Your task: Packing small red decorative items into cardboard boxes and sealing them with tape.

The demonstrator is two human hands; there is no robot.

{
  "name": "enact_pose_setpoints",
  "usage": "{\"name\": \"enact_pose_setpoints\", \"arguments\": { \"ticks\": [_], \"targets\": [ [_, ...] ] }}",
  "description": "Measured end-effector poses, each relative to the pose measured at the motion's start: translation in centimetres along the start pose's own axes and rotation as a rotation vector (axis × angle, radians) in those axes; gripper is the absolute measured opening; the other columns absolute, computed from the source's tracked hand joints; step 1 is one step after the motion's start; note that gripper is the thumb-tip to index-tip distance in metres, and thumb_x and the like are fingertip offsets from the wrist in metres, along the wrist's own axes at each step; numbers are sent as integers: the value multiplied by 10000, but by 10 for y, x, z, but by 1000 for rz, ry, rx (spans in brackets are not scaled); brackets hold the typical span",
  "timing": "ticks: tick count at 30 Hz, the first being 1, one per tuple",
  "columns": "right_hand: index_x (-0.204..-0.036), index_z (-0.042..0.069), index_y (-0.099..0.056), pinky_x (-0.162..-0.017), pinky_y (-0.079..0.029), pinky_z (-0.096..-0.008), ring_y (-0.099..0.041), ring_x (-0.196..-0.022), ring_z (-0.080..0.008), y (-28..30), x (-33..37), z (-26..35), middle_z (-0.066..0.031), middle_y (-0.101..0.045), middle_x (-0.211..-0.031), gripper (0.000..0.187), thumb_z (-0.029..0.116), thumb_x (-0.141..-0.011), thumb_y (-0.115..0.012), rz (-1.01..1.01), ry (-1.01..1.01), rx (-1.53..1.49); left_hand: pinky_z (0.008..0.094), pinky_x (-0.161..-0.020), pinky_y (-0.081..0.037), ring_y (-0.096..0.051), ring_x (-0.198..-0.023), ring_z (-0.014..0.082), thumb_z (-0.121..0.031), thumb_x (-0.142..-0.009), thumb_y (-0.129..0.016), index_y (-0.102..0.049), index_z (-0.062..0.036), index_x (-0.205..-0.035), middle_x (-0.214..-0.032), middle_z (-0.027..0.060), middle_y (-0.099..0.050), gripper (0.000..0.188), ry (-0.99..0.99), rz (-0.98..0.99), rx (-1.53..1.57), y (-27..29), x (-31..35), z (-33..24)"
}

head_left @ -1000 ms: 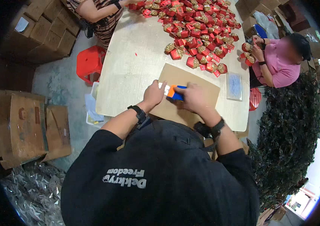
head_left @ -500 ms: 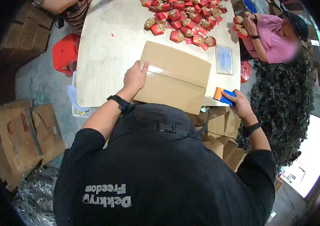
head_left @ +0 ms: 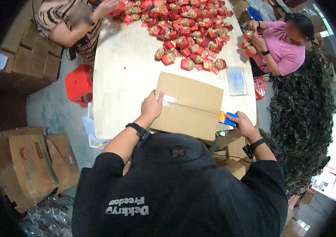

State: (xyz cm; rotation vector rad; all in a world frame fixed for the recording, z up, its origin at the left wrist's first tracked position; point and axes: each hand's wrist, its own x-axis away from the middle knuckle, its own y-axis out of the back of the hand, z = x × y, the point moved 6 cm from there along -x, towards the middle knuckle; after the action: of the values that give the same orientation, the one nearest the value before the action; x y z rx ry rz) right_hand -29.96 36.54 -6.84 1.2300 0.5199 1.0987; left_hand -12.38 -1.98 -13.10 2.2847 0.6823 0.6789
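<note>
A brown cardboard box (head_left: 189, 104) sits at the near edge of the pale table, its closed flaps meeting along a seam. Shiny clear tape shows on the seam's left part. My left hand (head_left: 152, 106) grips the box's left side, thumb on top and the other fingers partly hidden. In my right hand (head_left: 244, 125) is a blue and orange tape dispenser (head_left: 228, 119), closed in my fingers. Its orange end is right by the box's right edge, near the seam; whether it touches, I cannot tell.
Red and gold ornaments (head_left: 191, 35) are heaped on the table's (head_left: 116, 87) far part. A clear tray (head_left: 237, 81) with bluish contents lies right of the box. Co-workers sit at left (head_left: 63, 27) and right (head_left: 282, 51). A red stool (head_left: 79, 85) and cartons (head_left: 29, 166) stand left.
My right hand has brought the tape dispenser leftward, up to the box's right edge. The left hand keeps its grip on the box. The whole view has shifted, showing more of the table's far part.
</note>
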Motion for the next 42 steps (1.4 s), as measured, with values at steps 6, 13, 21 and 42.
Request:
{"name": "enact_pose_setpoints", "arguments": {
  "ticks": [6, 13, 21, 42],
  "targets": [
    [-1286, 346, -678, -743, -471, -449, -560, -781, -355, -3, -3, 8, -149, -522, -815, 604, 89, -744, -749, -2, -100, 20, 523, -826, -535, -676, -926, 477, -518, -1013, -431, -579, 28, -1273, -930, 331, -684, 622, -46, 13, -37, 1, -15, -3],
    [-1279, 304, -683, -756, -522, -438, -664, -823, -373, -16, -37, 27, -197, -699, -911, 593, 194, -701, -757, 381, -179, -200, 534, -843, -529, -676, -920, 472, -526, -1008, -436, -609, 19, -1213, -953, 298, -698, 607, -256, 76, -62, 16, -65, -16],
    [-1254, 141, -680, -855, -534, -424, -661, -1025, -383, -90, -97, 172, -178, -717, -1081, 518, 163, -741, -743, 544, 44, -469, 636, -1111, -295, -381, -1408, 440, -606, -918, -535, -431, 22, -1454, -1493, 308, -412, 832, -404, -387, -650, 1, -88, -63],
    [-1400, 289, -587, -757, -485, -423, -593, -837, -367, 46, -82, 198, -179, -562, -881, 681, 150, -751, -745, 116, 137, -318, 287, -836, -542, -662, -1051, 139, -334, -1065, -487, -581, -16, -1290, -1145, 78, -685, 401, -137, 581, 435, 30, 53, -1]
  ]
}}
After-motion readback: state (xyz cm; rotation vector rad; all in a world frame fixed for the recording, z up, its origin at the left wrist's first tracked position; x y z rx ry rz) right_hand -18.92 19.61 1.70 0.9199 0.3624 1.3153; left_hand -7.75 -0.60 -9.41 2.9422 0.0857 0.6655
